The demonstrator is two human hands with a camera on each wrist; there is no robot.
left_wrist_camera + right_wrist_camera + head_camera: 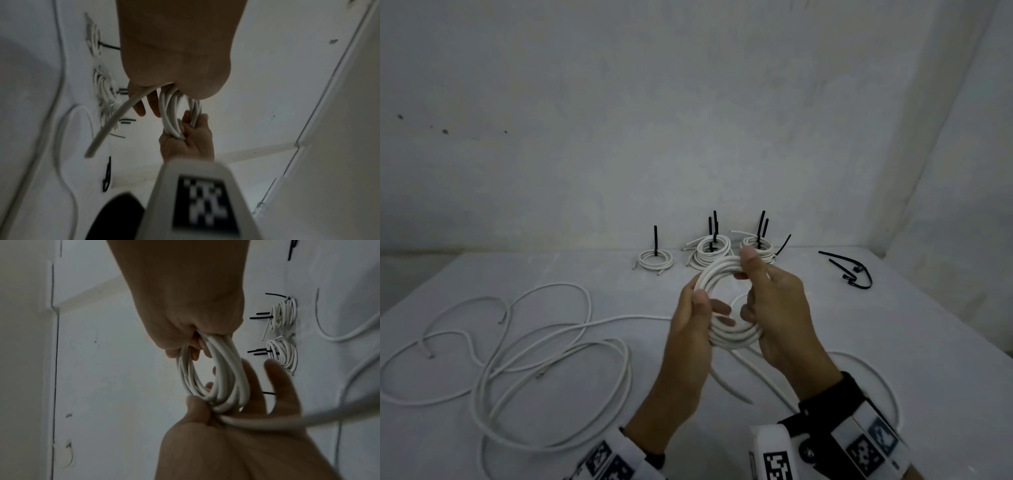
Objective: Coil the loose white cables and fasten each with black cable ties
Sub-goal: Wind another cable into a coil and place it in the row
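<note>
Both hands hold a coil of white cable [734,337] above the table. My left hand [712,306] pinches its left side, thumb in front and straight fingers behind. My right hand [749,284] grips the right side, thumb on the top turns. In the left wrist view a free cable end [107,128] sticks out from under the left hand [148,104], and the right hand [189,128] clasps the coil [170,112] beyond. The right wrist view shows the right hand [197,345] curled round the coil [218,369], with the left hand's thumb [195,402] on it. Loose black ties [849,272] lie at the right.
Three tied white coils [655,262] [710,251] [758,248] with black tie tails pointing up sit at the back by the wall. Loose white cables [534,342] sprawl over the left of the white table [911,325]. Another loop [876,370] lies by my right wrist.
</note>
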